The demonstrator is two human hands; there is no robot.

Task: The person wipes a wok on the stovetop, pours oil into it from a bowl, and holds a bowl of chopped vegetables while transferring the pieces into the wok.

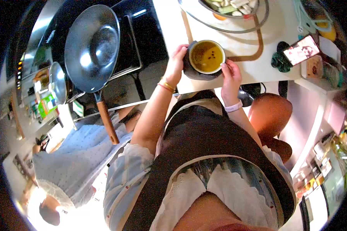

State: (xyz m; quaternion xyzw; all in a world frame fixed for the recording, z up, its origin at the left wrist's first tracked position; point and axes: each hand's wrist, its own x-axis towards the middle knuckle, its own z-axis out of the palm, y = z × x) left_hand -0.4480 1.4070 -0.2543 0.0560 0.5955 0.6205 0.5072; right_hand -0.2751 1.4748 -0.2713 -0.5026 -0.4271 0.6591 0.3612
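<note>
A dark round mug (207,57) with a pale rim stands at the front of the white counter, or just above it; I cannot tell which. Inside is yellow-brown liquid with several small dark specks. My left hand (176,66) grips its left side, fingers partly hidden behind the wall. On the opposite side, my right hand (231,79) holds the rim and wall between thumb and fingers. Beyond the mug sits a clear bowl (258,25) of pale and green cut pieces, perhaps vegetables.
A dark wok (92,50) with a wooden handle (107,123) rests over the black stove at left. A lit phone (301,50) leans by a dark scrunchie (282,57) at right. Another person in a light blue dotted dress (81,154) is at lower left. A brown chair (272,115) stands below the counter.
</note>
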